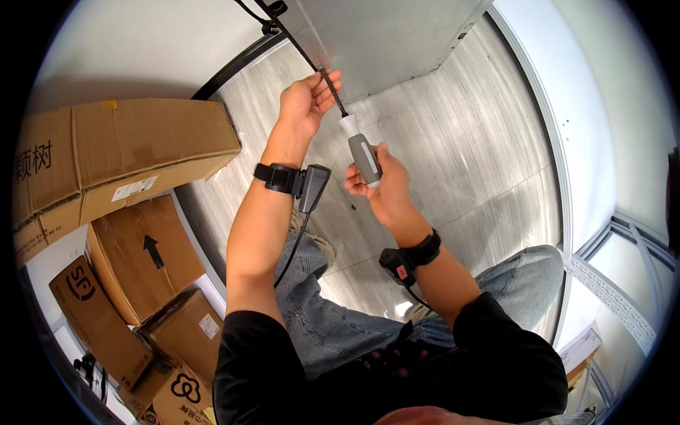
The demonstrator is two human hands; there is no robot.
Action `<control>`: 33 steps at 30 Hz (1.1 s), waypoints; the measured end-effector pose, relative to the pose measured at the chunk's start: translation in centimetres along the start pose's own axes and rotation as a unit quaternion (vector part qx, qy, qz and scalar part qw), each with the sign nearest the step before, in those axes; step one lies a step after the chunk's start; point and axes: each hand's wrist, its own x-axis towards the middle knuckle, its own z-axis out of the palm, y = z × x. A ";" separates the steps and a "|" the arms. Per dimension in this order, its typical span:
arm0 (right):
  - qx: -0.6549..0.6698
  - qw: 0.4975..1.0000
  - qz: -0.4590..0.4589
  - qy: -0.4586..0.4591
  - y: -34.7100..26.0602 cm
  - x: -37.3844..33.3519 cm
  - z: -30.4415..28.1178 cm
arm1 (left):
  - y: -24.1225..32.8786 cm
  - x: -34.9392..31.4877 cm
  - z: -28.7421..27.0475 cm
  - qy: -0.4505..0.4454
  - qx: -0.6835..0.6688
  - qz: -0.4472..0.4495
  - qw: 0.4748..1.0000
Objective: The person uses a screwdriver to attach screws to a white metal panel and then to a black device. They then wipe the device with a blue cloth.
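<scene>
A screwdriver (361,152) with a grey and white handle and a long dark shaft slants up to the lower edge of a grey metal cabinet (382,42). My right hand (389,184) is closed around its handle, thumb along the side. Near the shaft's far end, my left hand (306,103) has its thumb and curled fingers about the shaft, close to the cabinet edge. Whether a small screw sits at the tip is too small to tell. Each wrist wears a black strap with a small device, the left device (314,188) and the right device (398,267), both with cables.
Cardboard boxes (159,152) are stacked on the left, some on a white shelf. Black cables (265,27) run by the cabinet's left edge. Grey wood-look floor (453,163) lies beneath my hands. A white metal frame (616,297) stands at the right by the wall.
</scene>
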 end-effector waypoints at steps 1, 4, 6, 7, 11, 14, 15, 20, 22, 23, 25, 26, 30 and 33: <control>-0.003 1.000 -0.004 0.022 0.0 0.0 0.3 | 0.0 0.0 0.1 -0.002 -0.002 -0.002 1.000; -0.095 0.990 -0.074 0.077 1.3 0.4 0.8 | -0.1 0.1 0.1 -0.003 -0.002 -0.005 1.000; -0.090 0.992 -0.065 0.063 1.5 0.6 0.5 | -0.2 0.2 0.0 -0.003 0.000 -0.004 1.000; -0.040 0.998 -0.023 0.032 1.0 0.6 0.0 | -0.2 0.2 0.0 -0.003 0.002 -0.002 1.000; 0.009 1.000 -0.010 0.007 -0.1 0.1 0.7 | 0.1 0.0 0.3 -0.003 0.000 -0.003 1.000; -0.074 0.994 -0.057 0.060 1.0 0.5 1.0 | 0.1 -0.1 0.3 -0.009 -0.007 0.008 1.000; -0.075 0.993 -0.055 0.066 0.9 0.5 1.1 | 0.0 -0.1 0.2 -0.008 -0.008 0.009 1.000; 0.061 0.997 0.037 -0.001 -0.4 0.4 0.5 | 0.1 -0.2 0.5 -0.005 -0.014 0.007 1.000; 0.039 0.999 0.037 0.006 -1.1 0.1 0.7 | 0.0 -0.3 0.7 0.004 -0.005 0.006 1.000; 0.027 0.999 0.037 0.009 -1.3 0.0 0.8 | 0.0 -0.3 0.8 0.009 -0.001 0.006 1.000; -0.085 0.995 -0.045 0.018 -0.4 0.3 0.8 | -0.1 -0.3 0.9 0.022 0.003 0.008 1.000; -0.101 0.993 -0.060 0.030 -0.1 0.4 0.8 | -0.1 -0.3 0.8 0.028 0.005 0.010 1.000; -0.052 0.996 -0.044 0.063 -0.4 -0.2 1.8 | 0.0 -0.2 0.2 0.019 -0.007 0.006 1.000; -0.002 1.000 -0.017 0.011 -0.3 -0.3 1.0 | 0.1 -0.3 -0.2 0.027 -0.019 0.001 0.999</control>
